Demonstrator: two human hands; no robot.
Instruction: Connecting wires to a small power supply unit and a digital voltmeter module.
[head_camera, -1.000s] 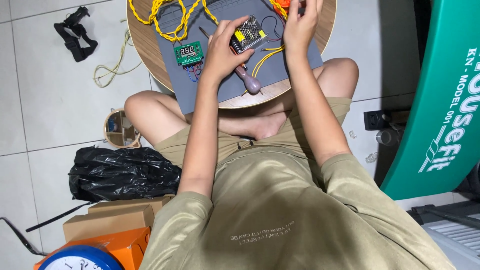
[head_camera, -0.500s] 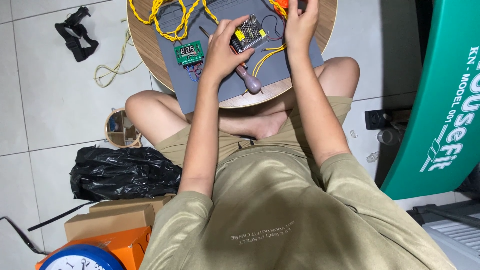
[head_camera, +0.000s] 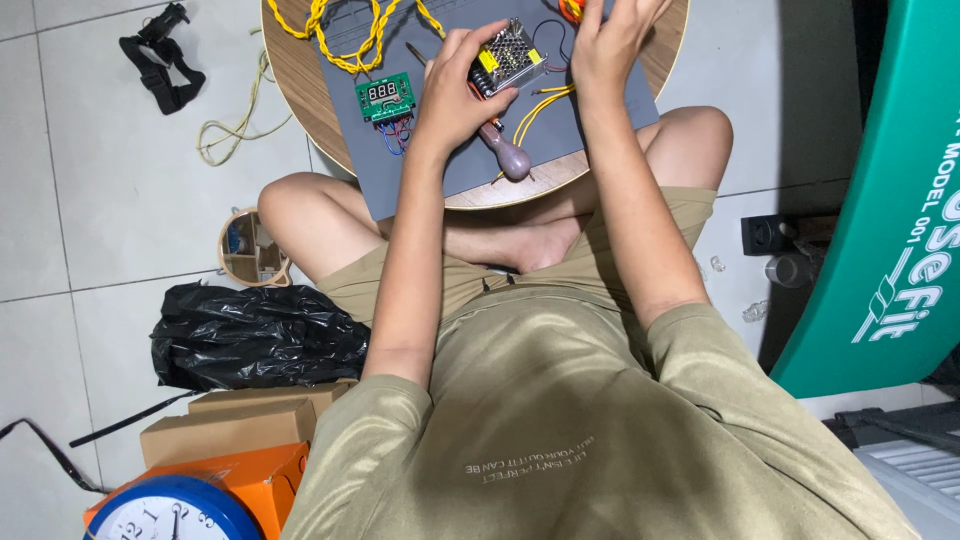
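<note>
Hands worked over a low round wooden table (head_camera: 300, 75) that we had drawn up against our crossed legs. Our left hand (head_camera: 455, 95) lay on the grey mat (head_camera: 420, 190) covering the table's middle, its fingers curled and clamped on the near side of a small metal power supply (head_camera: 508, 55) with a perforated cover. Under that palm ran a screwdriver (head_camera: 505, 152), its mauve handle pointing toward the table's near edge; we could not tell whether the hand truly gripped it or only rested on it. Our right hand (head_camera: 610, 40) was raised at the far edge of the mat, just right of the power supply, fingers loosely bent and slightly apart; its fingertips ran out of view, so we could not tell what they held. Yellow wires (head_camera: 540, 105) ran from the power supply toward the right forearm. Left of our left hand, apart from it, a green circuit board (head_camera: 386, 95) with a red digit display sat on the mat. Twisted yellow cable (head_camera: 345, 35) lay along the far left part of the table. On the tiled floor to the left sat a black plastic bag (head_camera: 255, 335), cardboard boxes (head_camera: 235, 425) and a blue-rimmed clock (head_camera: 165, 510).
</note>
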